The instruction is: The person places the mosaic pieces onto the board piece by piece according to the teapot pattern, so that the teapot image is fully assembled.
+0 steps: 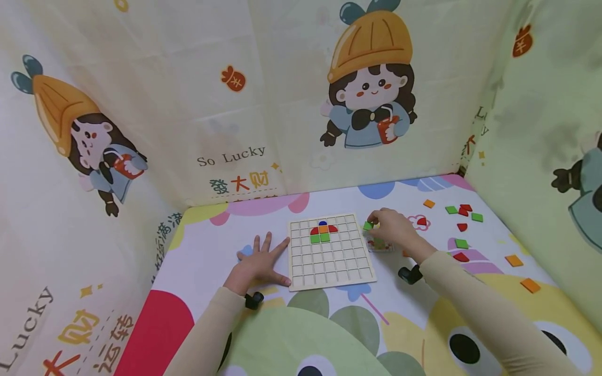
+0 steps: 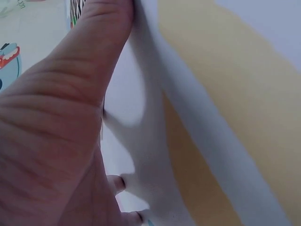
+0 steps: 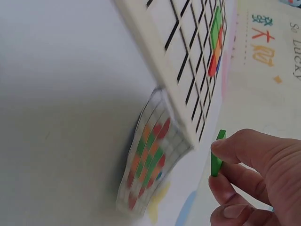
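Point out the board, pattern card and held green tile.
Board (image 1: pixel 332 254), head view: bare squares near its middle.
Pattern card (image 3: pixel 148 159), right wrist view: middle of its printed pattern.
Green tile (image 3: pixel 216 164), right wrist view: its exposed lower part.

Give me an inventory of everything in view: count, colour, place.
Grid board: 1, cream, centre, head view
Board pieces: 2 green, 2 red, 1 orange, 1 blue, board's far half
Square tile: 1, green, in right hand
Pattern card: 1, multicoloured, by board's right edge
Loose pieces: 4 orange (one mostly hidden), 3 green, 5 red, right of board
Printed tablecloth: 1, multicoloured, underneath
Wall covering: count unclear, cream, around
Wrist cameras: 2, black, at wrists
Sleeves: 2, beige, both arms
Right hand: 1, bare, pinching tile
Left hand: 1, bare, board's left edge
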`<state>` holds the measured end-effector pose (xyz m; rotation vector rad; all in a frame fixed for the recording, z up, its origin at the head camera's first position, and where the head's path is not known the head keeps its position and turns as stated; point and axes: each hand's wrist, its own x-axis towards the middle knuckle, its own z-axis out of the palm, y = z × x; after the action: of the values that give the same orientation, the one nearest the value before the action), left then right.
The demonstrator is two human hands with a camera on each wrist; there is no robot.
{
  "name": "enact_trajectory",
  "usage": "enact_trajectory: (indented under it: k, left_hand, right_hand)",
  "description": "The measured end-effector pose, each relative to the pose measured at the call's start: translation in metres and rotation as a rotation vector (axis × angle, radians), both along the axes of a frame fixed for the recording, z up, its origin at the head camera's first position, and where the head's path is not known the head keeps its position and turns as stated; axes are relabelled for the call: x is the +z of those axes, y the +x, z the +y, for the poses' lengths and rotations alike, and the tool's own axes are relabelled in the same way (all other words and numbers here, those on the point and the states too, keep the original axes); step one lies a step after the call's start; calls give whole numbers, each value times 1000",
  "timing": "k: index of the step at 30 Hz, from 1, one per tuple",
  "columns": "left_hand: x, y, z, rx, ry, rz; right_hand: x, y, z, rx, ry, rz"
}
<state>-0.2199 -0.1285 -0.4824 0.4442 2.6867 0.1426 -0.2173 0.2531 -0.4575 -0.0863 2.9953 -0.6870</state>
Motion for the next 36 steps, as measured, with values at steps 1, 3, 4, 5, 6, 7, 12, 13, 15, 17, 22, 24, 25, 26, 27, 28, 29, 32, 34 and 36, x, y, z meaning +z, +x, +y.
enact_trajectory:
  k: [1, 3, 4, 5, 6, 7, 12, 13, 15, 17, 22, 24, 25, 26, 27, 28, 29, 32, 34, 36]
  left_hand:
    - [0, 0, 0, 0, 4, 2]
    - [1, 0, 0, 3, 6, 3]
    - [1, 0, 0, 3, 9, 4]
    - [1, 0, 0, 5, 9, 2]
    - [0, 0, 0, 4, 12, 4]
    - [0, -1, 0, 3, 14, 5]
    - [-2, -2, 0, 3, 28, 16]
    - [-2, -2, 0, 2, 28, 21]
    - [-2, -2, 0, -2, 32, 33]
    - [-2, -1, 1, -5, 41, 41]
    - [2, 0, 7, -16, 69, 52]
    - [2, -1, 9, -21, 96, 71]
    - [1, -2, 10, -12, 125, 87]
    - [0, -4, 12, 1, 159, 107]
    - [-1, -6, 14, 25, 201, 128]
    - [-2, -7, 16, 51, 254, 152]
    - [-4, -9, 18, 81, 310, 176]
    - [-8, -14, 25, 192, 460, 215]
    - [-8, -16, 28, 264, 537, 186]
    - [-7, -18, 30, 323, 580, 127]
  right_hand:
    - [0, -1, -4, 2, -7, -3]
    - [0, -2, -11, 6, -12, -7]
    - [0, -2, -15, 3, -20, -9]
    - [-1, -2, -19, 7, -23, -9]
    - [-1, -2, -24, 9, -28, -8]
    - [-2, -3, -27, 15, -29, -5]
    - [-5, -6, -43, 50, -42, 23]
    - [-6, -7, -46, 56, -43, 27]
    - [-7, -8, -50, 60, -42, 29]
    - [-9, -10, -55, 63, -36, 32]
    - [-13, -14, -66, 78, -26, 32]
    - [-16, -17, -70, 85, -26, 26]
    - [-17, -18, -72, 90, -27, 21]
    - [-19, -20, -74, 95, -28, 19]
    - [-20, -21, -75, 102, -24, 22]
    - [-21, -23, -77, 108, -19, 23]
    - [-21, -23, -78, 114, -15, 24]
    - [-22, -24, -81, 131, -3, 21]
    - [-22, -25, -82, 138, 1, 13]
    - [-22, -25, -83, 144, 6, 10]
